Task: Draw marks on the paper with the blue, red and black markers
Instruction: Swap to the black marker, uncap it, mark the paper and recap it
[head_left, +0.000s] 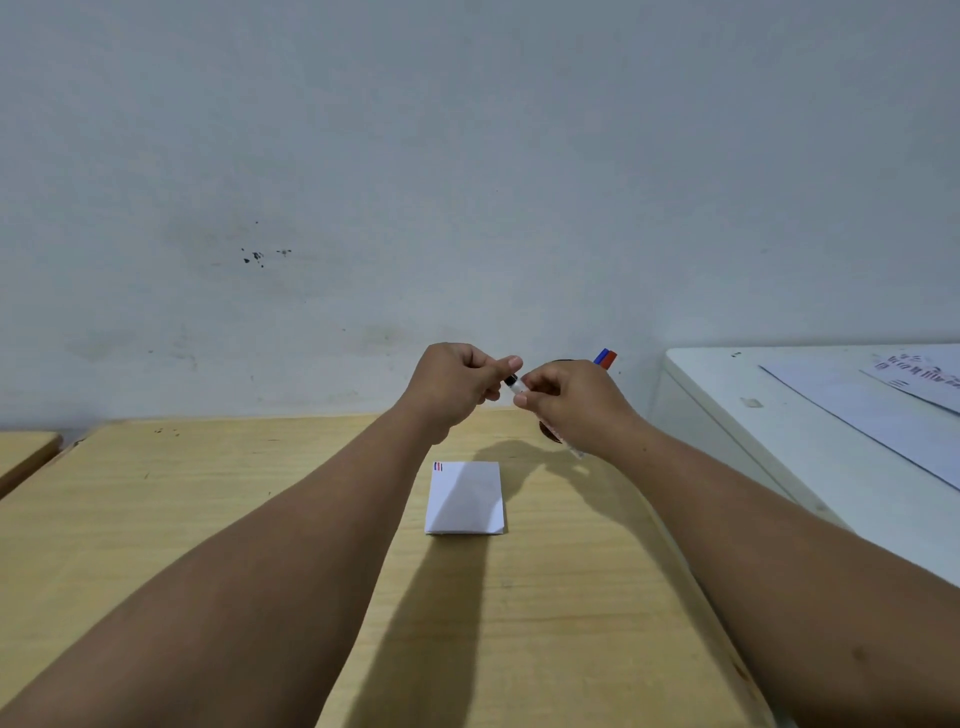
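- While raised above the counter (208, 519), a black marker (514, 385) is pinched by both hands: left hand (452, 387) closed on its cap end, right hand (571, 400) closed around its barrel.
- Folded paper (465, 498) is seen lying on the counter below the hands, with blue and red marks at its far left corner.
- Blue marker (601, 356) and red marker (610, 359) are seen standing behind the right hand.

Both arms reach forward, left hand (453, 387) and right hand (574, 397) meeting, fingers (506, 364) pinched.

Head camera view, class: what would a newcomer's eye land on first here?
First, the two bare forearms meeting mid-frame, where the left hand and right hand grip a white-barrelled marker at its black end, above the wooden table. Next, the small folded white paper below them, with short blue and red marks in its far-left corner. Behind the right hand, blue and red marker caps poke up by the wall.
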